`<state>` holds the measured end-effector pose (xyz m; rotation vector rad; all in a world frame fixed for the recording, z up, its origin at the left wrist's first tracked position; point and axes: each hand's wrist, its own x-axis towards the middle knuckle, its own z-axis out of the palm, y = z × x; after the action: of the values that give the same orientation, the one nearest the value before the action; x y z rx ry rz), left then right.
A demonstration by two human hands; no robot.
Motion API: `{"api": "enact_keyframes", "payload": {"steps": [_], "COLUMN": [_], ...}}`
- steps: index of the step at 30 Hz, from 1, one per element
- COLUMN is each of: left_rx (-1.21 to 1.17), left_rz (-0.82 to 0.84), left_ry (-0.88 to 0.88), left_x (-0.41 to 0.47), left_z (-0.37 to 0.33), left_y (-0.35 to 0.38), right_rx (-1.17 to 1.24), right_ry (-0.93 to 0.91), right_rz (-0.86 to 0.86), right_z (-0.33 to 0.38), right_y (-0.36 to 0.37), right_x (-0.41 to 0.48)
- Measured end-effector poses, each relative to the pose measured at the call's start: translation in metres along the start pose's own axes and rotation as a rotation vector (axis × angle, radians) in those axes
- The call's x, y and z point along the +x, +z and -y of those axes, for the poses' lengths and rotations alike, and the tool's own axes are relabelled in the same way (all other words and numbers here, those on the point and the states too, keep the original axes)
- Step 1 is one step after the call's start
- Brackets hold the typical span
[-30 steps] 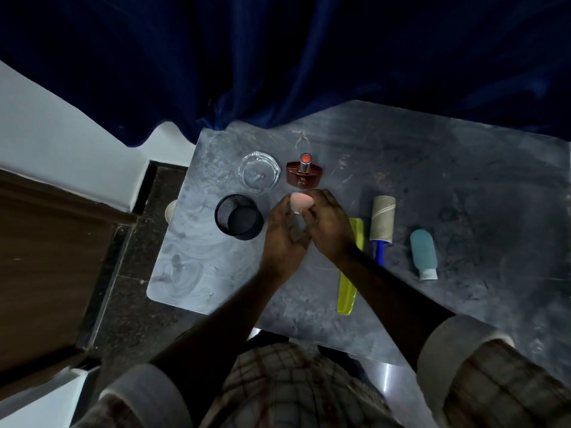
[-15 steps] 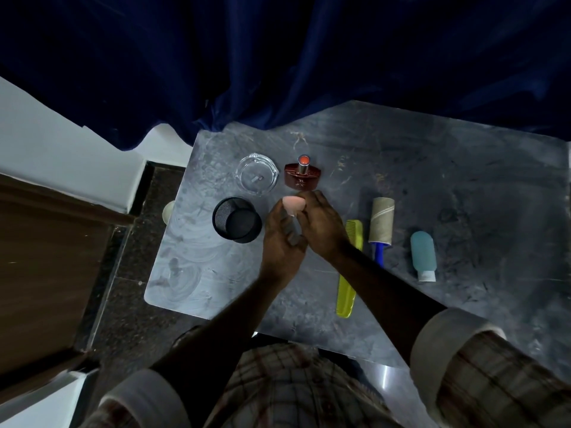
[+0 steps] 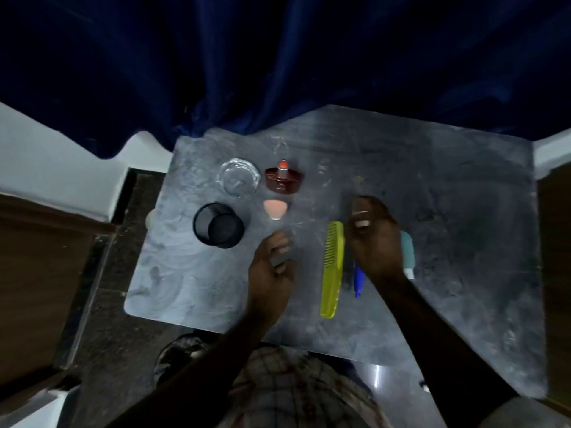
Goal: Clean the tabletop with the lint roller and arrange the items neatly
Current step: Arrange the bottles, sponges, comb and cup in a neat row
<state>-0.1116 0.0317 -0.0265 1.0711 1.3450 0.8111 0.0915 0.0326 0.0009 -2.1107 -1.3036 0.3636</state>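
Grey worktop [image 3: 448, 186] is carrying a pink sponge [image 3: 276, 209] toward its far edge. Left hand [image 3: 272, 270] is hovering, fingers loose and empty; right hand [image 3: 374, 239] is covering the lint roller [image 3: 357, 281], grip unclear.

Your view is dim, light low. Dark blue curtain [image 3: 278, 57] hangs behind grey tabletop [image 3: 448, 186]. White wall [image 3: 46, 156] left of tabletop, brown wooden panel [image 3: 37, 273] nearer you. Dark speckled floor [image 3: 102, 304] along tabletop's left edge. Second wooden surface [image 3: 556, 242] right of tabletop.
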Motion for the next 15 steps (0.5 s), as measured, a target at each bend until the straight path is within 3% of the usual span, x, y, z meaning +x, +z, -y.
{"api": "enact_keyframes", "payload": {"steps": [4, 7, 10, 15], "left_rx": [0.14, 0.247, 0.284, 0.284], "left_rz": [0.381, 0.601, 0.594, 0.511], "left_ry": [0.038, 0.09, 0.069, 0.046], "left_x": [-0.044, -0.067, -0.079, -0.097], "left_z": [-0.012, -0.012, -0.014, -0.014], "left_y": [0.041, 0.09, 0.128, 0.139], "right_rx": [-0.188, -0.337, -0.281, -0.114], "right_ry": [0.292, 0.421, 0.473, 0.428], "right_rz": [0.003, 0.135, 0.219, 0.218], "right_z": [-0.07, -0.104, -0.123, -0.145], "right_y": [-0.059, -0.062, -0.054, -0.051], "right_x": [-0.03, -0.049, -0.057, -0.052]}}
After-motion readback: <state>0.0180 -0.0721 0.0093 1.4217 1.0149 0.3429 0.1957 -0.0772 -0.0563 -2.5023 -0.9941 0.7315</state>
